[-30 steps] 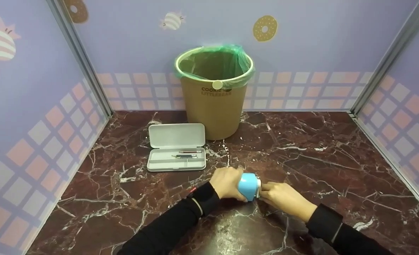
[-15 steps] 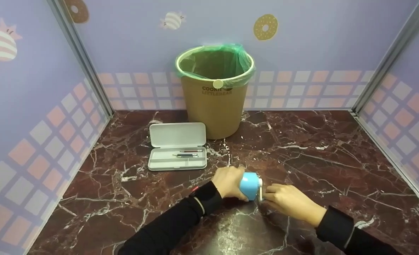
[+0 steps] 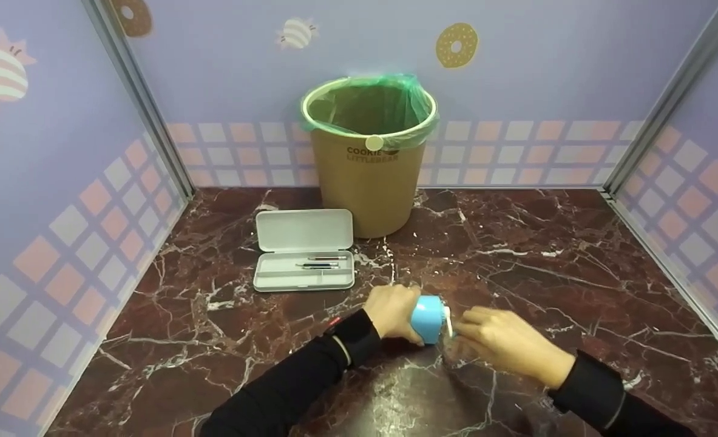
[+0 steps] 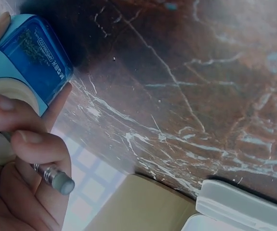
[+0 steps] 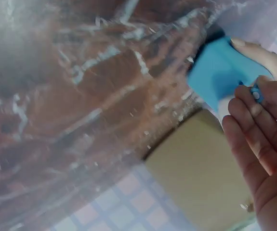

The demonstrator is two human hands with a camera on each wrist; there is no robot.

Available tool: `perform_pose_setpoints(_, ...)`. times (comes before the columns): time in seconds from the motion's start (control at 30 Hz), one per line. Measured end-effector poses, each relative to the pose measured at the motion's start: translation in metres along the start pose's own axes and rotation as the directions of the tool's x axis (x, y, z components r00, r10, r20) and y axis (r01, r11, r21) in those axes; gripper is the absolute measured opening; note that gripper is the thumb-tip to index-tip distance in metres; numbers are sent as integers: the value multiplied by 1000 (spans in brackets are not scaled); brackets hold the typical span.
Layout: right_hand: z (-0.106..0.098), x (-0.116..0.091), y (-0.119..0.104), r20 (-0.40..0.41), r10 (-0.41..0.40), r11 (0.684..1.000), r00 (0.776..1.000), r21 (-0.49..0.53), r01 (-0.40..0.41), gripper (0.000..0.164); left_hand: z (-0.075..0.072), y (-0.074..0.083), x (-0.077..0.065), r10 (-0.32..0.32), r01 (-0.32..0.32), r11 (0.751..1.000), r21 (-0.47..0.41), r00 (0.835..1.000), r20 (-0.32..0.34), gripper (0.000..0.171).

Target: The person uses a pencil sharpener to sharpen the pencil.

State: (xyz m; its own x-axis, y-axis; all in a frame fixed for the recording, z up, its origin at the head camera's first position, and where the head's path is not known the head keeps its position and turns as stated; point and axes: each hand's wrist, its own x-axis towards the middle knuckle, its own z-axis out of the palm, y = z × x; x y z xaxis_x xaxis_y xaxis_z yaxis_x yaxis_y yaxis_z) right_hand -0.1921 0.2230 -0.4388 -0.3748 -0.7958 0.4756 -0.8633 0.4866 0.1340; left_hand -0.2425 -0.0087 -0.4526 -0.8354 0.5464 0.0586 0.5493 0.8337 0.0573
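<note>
My left hand (image 3: 392,312) grips a light-blue crank pencil sharpener (image 3: 427,318), which lies on its side close over the table. Shavings show through its clear blue drawer (image 4: 37,53) in the left wrist view. A pencil (image 4: 46,173) pokes out between the left fingers, its metal band and worn eraser end showing; the rest is hidden by the fingers and the sharpener. My right hand (image 3: 504,340) is at the white crank (image 3: 448,320). Its thumb and index finger pinch the crank's small blue knob (image 5: 256,93), while the other fingers extend loosely.
An open white pencil case (image 3: 286,281) with two pencils (image 3: 321,266) lies left of the hands. Behind it stands a tan waste bin (image 3: 368,188) with a green liner (image 3: 416,103). Patterned panels enclose the marbled table (image 3: 213,340) at the back and sides.
The white crank has turned, and my right hand has moved round with it, shifting slightly to the right. My left hand keeps its grip on the sharpener almost in place.
</note>
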Motion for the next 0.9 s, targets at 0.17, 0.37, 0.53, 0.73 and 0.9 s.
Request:
perform_pose_setpoints(0.17,-9,8,11,-18,33,999,999,-22,-33,22,1,0,1,25,-24,999,43,1000,-18,71)
perform_pose_setpoints(0.37,-10,14,22,3,45,997,999,-70,-45,19,2,-2,2,47,-46,998,35,999,-3,73)
perform_pose_setpoints(0.53,-7,17,27,0,47,993,999,-112,-47,14,2,-5,4,68,-68,998,15,998,7,74)
perform_pose_setpoints(0.73,-5,21,32,-4,67,989,998,-131,-67,14,4,-7,4,90,-90,996,-2,996,-15,72)
perform_pose_setpoints(0.9,-2,23,35,-1,79,981,997,-179,-78,9,4,-6,4,93,-93,996,-6,996,-19,73)
